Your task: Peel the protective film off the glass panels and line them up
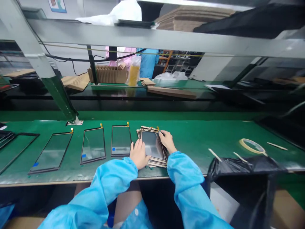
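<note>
A loose stack of touch screen panels point(152, 147) with pale frame edges lies on the green bench in front of me, its layers slightly fanned. My left hand point(138, 155) rests on the stack's left edge, fingers stretched forward and thumb apart near the lower corner. At the upper right corner, my right hand point(167, 141) has its thumb and fingers closed on the edge of a panel; its fingertips are partly hidden. Just left of the stack lies a single touch screen panel point(121, 140) with a blue sticker and a small orange flex tail.
Further left lie another panel point(93, 144), a tilted panel point(52, 152) and dark frames point(19, 146). Rightward are a tape roll point(252, 146), pale strips point(214, 155) and a black-bagged bin point(243, 171). A metal post point(54, 89) stands behind; people work beyond the shelf.
</note>
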Action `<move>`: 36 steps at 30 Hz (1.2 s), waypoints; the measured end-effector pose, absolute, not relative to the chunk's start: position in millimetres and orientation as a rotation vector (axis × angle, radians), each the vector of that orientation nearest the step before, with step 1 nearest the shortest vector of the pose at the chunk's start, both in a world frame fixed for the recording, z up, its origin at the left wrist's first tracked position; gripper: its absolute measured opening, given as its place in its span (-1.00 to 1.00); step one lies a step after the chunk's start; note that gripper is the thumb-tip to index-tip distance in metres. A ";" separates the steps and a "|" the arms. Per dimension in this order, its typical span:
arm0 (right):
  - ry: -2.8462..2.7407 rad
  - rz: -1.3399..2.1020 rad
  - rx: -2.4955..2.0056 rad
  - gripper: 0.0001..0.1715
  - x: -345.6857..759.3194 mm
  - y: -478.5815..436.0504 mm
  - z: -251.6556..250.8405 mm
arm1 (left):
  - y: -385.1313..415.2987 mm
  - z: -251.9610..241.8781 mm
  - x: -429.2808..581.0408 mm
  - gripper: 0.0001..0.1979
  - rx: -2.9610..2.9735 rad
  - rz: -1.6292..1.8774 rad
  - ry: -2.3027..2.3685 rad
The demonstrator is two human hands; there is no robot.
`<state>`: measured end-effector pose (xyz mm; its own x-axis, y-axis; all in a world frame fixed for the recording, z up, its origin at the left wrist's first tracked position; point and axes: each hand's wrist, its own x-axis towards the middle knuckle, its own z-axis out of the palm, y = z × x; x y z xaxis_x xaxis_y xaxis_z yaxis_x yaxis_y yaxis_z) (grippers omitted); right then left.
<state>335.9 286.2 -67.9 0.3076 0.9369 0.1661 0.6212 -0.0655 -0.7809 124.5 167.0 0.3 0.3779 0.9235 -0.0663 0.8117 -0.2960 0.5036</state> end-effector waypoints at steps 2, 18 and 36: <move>-1.365 0.608 -1.784 -0.72 338.9 303.2 -63.7 | 165.8 -2.1 123.2 -0.28 2.161 0.323 1.485; -1.120 1.109 -1.249 -0.49 329.9 248.5 54.2 | 162.0 18.4 111.7 -0.22 1.364 0.904 0.939; -1.681 1.553 -1.102 -0.38 234.7 137.5 98.4 | 46.5 65.7 -5.3 -0.48 0.818 0.826 0.794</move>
